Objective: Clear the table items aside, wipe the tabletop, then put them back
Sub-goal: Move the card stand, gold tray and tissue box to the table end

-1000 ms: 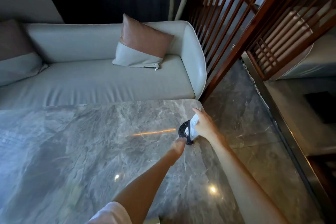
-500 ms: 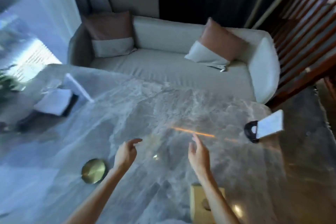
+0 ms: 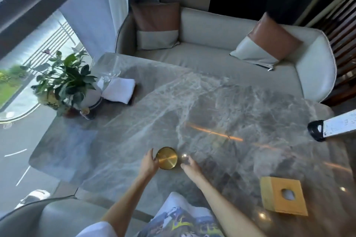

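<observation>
Near the counter's [image 3: 212, 113] near edge, left hand [image 3: 148, 163] fingers cup the gold dish [image 3: 166, 158]; right hand [image 3: 189, 165] fingers spread, touching nothing.

Daylight from window [image 3: 38, 48] at left; glare streaks and bright spots on glossy surface [image 3: 212, 113]; soft motion blur, wide-angle bending at edges

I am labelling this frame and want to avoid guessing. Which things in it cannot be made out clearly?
All in the head view:
- Card in its black stand: cut off by the right edge, print too small to read.
- Wine glass: transparent and blurred, outline unclear.
- Pot under the plant: mostly hidden by leaves.
- Left hand on the gold dish: whether it grips is unclear; right hand is apart.
</observation>
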`<state>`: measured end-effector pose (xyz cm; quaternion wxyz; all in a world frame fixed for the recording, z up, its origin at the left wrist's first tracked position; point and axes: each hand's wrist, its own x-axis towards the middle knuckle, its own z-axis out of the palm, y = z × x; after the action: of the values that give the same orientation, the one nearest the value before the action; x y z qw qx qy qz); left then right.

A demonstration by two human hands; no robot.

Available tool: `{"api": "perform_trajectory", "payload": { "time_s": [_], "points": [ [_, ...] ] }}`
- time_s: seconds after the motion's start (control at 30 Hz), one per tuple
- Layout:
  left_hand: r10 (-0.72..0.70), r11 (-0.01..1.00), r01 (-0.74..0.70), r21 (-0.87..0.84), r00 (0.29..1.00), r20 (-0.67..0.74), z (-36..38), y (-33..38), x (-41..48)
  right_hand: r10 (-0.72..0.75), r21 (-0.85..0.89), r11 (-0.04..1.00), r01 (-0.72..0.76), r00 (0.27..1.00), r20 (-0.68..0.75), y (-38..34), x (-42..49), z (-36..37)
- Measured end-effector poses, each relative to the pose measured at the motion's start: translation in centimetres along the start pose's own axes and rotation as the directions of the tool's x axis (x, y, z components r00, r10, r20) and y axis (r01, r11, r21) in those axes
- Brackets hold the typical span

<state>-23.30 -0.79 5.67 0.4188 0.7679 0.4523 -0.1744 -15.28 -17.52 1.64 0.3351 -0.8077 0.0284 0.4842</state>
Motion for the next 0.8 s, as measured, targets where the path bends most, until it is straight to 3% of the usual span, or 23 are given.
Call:
{"api": "perform_trajectory", "payload": {
  "time_s": [0.17, 0.3, 0.37, 0.43, 0.53, 0.8],
  "points": [
    [-0.027, 0.991, 0.052, -0.121, 0.979, 0.2, 0.8, -3.1, 2.8, 0.081, 0.12, 0.988, -0.096, 0.989, 0.124, -2.9, -2.2, 3.4],
    [0.055, 0.954, 0.014, -0.299, 0.973, 0.224, 0.4, -2.6, 1.5, 0.114, 0.379, 0.909, -0.173, 0.978, 0.174, -2.9, -2.2, 4.9],
    [0.062, 0.923, 0.032, -0.383, 0.971, 0.231, 0.4, -1.9, 0.8, 0.092, 0.451, 0.88, -0.149, 0.985, 0.145, -2.5, -1.4, 4.8],
    [0.052, 0.893, 0.054, -0.446, 0.973, 0.224, 0.6, -2.1, 0.5, 0.063, 0.418, 0.902, -0.107, 0.991, 0.118, -1.0, 0.3, 4.8],
    [0.034, 0.907, 0.045, -0.419, 0.983, 0.179, 1.6, -1.4, 0.3, 0.003, 0.42, 0.906, -0.045, 0.995, 0.1, 1.6, 1.9, 4.0],
    [0.204, 0.918, -0.13, -0.374, 0.964, 0.167, 10.4, 10.7, -2.1, -0.001, 0.507, 0.855, 0.113, 0.977, -0.215, 3.1, -4.2, -10.2]
  ]
}}
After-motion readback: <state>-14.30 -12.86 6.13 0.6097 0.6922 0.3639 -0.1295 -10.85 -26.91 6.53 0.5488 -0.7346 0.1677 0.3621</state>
